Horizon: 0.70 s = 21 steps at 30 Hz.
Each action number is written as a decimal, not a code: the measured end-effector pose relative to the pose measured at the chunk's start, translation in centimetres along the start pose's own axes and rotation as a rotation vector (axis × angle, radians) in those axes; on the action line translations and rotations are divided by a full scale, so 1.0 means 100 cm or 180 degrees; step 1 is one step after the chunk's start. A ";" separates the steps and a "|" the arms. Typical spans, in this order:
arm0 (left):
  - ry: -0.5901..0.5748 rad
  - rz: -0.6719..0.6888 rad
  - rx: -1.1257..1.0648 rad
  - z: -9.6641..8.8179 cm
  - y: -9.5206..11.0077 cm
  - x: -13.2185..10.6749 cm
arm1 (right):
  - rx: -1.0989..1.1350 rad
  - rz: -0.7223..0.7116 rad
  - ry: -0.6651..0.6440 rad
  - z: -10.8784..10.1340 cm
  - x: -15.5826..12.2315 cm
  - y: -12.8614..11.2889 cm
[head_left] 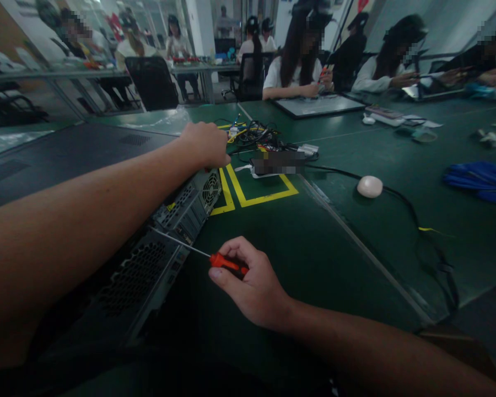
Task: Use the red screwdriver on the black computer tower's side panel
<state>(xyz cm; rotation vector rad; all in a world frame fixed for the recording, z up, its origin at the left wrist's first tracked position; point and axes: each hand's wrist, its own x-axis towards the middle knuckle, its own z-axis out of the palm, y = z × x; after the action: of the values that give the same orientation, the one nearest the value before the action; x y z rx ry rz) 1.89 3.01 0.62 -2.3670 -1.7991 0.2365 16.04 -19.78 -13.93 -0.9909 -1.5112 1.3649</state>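
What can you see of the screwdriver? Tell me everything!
The screwdriver has a red and black handle, seemingly plastic, and a long, thin, silvery metal shaft. The right hand grips the handle. The shaft slants up and leftward in the picture, towards the vented back of a computer case. The tip is too small to make out.

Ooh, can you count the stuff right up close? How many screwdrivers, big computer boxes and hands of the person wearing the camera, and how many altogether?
Screwdriver: 1
Computer case: 1
Left hand plus right hand: 2
Total: 4
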 end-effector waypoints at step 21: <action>-0.0065 -0.0021 0.0177 -0.003 0.002 -0.004 | -0.0074 0.0046 0.0023 -0.001 0.000 -0.002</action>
<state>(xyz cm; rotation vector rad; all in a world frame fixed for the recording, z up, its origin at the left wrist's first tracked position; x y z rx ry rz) 2.02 2.61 0.86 -2.3288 -1.7849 0.3067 16.09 -19.76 -13.72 -1.0223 -1.5203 1.3552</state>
